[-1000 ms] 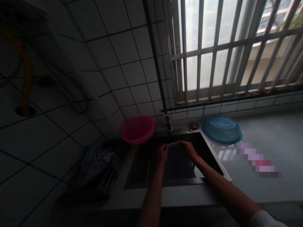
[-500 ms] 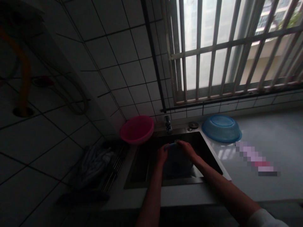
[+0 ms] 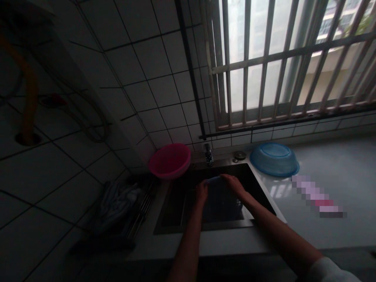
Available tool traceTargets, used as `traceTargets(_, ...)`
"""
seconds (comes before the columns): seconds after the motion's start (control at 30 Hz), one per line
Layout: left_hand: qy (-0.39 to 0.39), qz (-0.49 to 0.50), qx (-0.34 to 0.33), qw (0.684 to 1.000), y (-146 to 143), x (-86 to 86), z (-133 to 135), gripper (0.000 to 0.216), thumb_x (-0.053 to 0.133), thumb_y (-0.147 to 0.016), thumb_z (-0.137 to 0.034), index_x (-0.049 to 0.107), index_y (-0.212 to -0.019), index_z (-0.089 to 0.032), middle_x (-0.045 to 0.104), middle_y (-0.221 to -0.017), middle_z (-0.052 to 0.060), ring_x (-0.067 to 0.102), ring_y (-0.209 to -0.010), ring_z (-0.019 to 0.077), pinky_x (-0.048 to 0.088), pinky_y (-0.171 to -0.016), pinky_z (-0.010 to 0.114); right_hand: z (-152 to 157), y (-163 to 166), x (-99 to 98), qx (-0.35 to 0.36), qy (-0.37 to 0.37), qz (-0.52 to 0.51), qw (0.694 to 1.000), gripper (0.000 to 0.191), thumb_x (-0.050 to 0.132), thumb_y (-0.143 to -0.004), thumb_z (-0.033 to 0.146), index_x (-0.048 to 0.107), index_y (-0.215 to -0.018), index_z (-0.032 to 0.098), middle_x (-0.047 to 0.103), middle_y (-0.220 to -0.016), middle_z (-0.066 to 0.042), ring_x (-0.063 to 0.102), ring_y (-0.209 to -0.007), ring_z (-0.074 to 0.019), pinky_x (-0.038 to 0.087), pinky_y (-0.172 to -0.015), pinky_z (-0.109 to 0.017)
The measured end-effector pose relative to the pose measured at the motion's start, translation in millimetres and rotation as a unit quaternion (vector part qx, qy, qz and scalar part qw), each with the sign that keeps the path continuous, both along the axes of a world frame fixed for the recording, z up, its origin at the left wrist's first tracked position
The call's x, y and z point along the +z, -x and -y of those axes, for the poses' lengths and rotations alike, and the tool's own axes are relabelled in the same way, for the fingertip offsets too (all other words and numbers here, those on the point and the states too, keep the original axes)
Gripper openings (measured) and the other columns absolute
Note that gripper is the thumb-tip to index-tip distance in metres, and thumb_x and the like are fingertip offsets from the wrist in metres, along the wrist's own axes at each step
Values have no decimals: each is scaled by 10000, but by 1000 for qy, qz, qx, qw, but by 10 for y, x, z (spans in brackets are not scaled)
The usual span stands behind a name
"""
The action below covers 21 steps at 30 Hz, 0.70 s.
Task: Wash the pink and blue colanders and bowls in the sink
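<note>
Both my hands reach into the dark steel sink (image 3: 258, 194). My left hand (image 3: 202, 192) and my right hand (image 3: 233, 184) grip the far rim of a dark blue perforated basket (image 3: 221, 201) held inside the sink, just below the tap (image 3: 208, 154). The fingers of each hand curl over the rim. The basket's lower part is lost in shadow.
A pink basin (image 3: 170, 160) leans at the sink's back left corner. A blue basin (image 3: 274, 158) lies upside down on the pale counter (image 3: 331, 176) to the right. A crumpled cloth (image 3: 116, 203) rests on a rack at the left. Tiled wall and a barred window stand behind.
The hands and basket have barely shifted; the basket sits very slightly lower and tilts a little differently in the sink.
</note>
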State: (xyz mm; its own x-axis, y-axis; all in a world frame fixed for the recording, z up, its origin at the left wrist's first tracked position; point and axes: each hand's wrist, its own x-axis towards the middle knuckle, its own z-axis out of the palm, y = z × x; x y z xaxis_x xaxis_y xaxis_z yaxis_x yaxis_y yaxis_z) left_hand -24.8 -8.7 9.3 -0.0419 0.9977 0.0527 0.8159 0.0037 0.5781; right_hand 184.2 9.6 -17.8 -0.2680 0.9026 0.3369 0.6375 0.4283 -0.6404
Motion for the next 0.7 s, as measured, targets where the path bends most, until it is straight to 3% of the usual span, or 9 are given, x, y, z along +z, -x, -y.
traceTargets(0.07,9,-19,-41,999,-45,-18,15,375,546,-995,-179,730,-1289,-321,772,-1258,36,710,-1181,207,513,-1029,302,31,129,-4,46,-9,23,999,498,487,-913,74,711,-1335,215,731,-1334,-80,692,-1226,-232,505,-1079,-321)
traceTargets(0.13,6,-31,-42,999,-27,-10,30,391,546,-988,-160,729,-1286,-335,768,-1270,24,708,-1185,203,507,-1033,298,24,161,-15,59,-12,24,998,496,491,-913,82,708,-1335,227,727,-1344,-63,686,-1236,-222,499,-1088,-321)
traceTargets(0.33,-22,-1,84,996,172,57,7,369,473,-1056,-329,696,-1340,-254,753,-1289,106,712,-1180,244,523,-991,324,-71,-191,-52,-45,26,-40,998,413,467,-978,155,721,-1295,225,784,-1205,-72,754,-1080,-256,563,-970,-346)
traceTargets(0.43,-14,-6,49,999,102,42,-3,354,501,-1039,-306,707,-1325,-269,759,-1275,98,719,-1158,247,522,-993,336,-10,-122,-27,-46,11,-25,999,462,465,-958,109,705,-1333,233,755,-1285,-72,733,-1143,-247,536,-1025,-336)
traceTargets(0.57,-6,-16,-22,1000,31,30,23,361,537,-998,-202,733,-1266,-344,774,-1250,30,708,-1180,214,499,-1030,314,54,57,21,19,10,-7,1000,509,493,-914,59,706,-1342,235,725,-1347,-75,698,-1219,-236,500,-1082,-327)
traceTargets(0.7,-28,3,73,997,173,54,13,359,496,-1031,-247,702,-1324,-266,754,-1294,79,694,-1210,222,496,-1044,316,-18,-106,11,-13,48,-64,997,402,505,-961,158,736,-1281,228,789,-1193,-78,752,-1084,-258,565,-969,-355)
